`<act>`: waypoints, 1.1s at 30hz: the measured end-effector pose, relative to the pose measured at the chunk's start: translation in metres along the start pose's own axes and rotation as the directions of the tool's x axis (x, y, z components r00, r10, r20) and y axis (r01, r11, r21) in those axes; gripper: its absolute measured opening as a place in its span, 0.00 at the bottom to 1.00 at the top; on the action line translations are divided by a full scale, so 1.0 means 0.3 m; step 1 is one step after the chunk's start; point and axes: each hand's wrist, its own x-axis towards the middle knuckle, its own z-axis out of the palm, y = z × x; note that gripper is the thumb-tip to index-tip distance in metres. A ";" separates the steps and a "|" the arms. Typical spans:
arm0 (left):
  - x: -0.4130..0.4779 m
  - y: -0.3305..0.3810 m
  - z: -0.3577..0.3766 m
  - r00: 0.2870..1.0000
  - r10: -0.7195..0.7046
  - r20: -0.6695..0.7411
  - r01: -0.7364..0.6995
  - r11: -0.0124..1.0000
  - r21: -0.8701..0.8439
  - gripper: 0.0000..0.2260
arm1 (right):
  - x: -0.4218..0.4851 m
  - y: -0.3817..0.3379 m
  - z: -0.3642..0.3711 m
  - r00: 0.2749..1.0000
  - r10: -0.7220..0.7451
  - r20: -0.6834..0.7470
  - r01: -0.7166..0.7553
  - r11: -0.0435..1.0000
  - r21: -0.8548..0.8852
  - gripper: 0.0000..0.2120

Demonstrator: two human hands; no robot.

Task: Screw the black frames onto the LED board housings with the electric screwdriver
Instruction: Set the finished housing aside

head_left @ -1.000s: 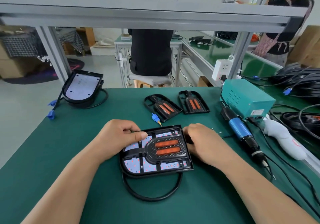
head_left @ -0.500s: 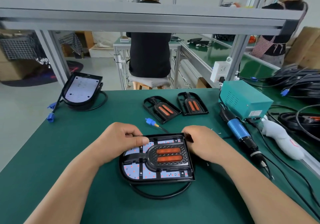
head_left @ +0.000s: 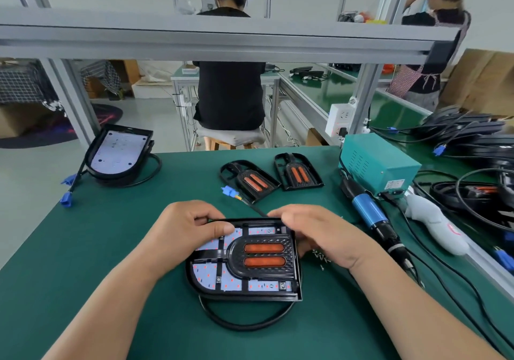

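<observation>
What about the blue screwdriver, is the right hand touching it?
Apart. The head view shows a strip of green table between the right hand and the electric screwdriver, which lies unheld on the right.

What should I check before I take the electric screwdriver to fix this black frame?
1. Black plastic frame with two orange strips lies inside the black LED board housing rim: ok.
2. Frame holes over housing holes: cannot tell.
3. Left hand grips the frame's far left corner: ok.
4. Right hand free for the tool: not ok, it rests on the frame's far right corner.
5. Blue-bodied electric screwdriver lies unheld on the green mat, right of the housing: ok.
6. Small loose screws beside the housing: ok.
</observation>
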 end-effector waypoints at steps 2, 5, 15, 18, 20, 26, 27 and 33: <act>0.000 -0.001 0.014 1.000 0.010 -0.021 -0.010 1.000 -0.009 0.07 | -0.001 0.003 0.012 0.999 -0.020 0.049 0.023 0.998 -0.059 0.16; 0.005 -0.008 0.028 0.999 -0.023 -0.028 0.022 0.998 -0.061 0.12 | -0.002 -0.004 0.017 0.998 -0.048 0.050 0.049 0.998 -0.028 0.17; 0.023 -0.041 0.057 0.976 -0.173 -0.133 0.133 0.955 -0.266 0.28 | -0.071 -0.044 -0.092 0.956 -0.177 -0.233 0.222 0.958 0.184 0.17; 0.023 -0.052 0.053 0.978 -0.169 -0.124 0.135 0.959 -0.248 0.32 | -0.095 -0.074 -0.131 0.908 -0.215 -0.359 0.314 0.916 0.248 0.17; 0.023 -0.062 0.049 0.978 -0.167 -0.123 0.139 0.968 -0.210 0.33 | -0.117 -0.091 -0.161 0.863 -0.232 -0.448 0.358 0.908 0.219 0.16; 0.025 -0.088 0.040 0.980 -0.161 -0.121 0.144 0.979 -0.142 0.33 | -0.240 -0.110 -0.287 0.684 -0.262 -0.681 0.478 0.866 0.147 0.12; 0.026 -0.091 0.039 0.980 -0.160 -0.119 0.143 0.980 -0.141 0.33 | -0.268 -0.112 -0.313 0.651 -0.268 -0.711 0.488 0.864 0.121 0.12; 0.036 -0.125 0.028 0.978 -0.172 -0.117 0.156 0.979 -0.129 0.34 | -0.430 -0.087 -0.453 0.514 -0.280 -0.811 0.520 0.853 0.035 0.12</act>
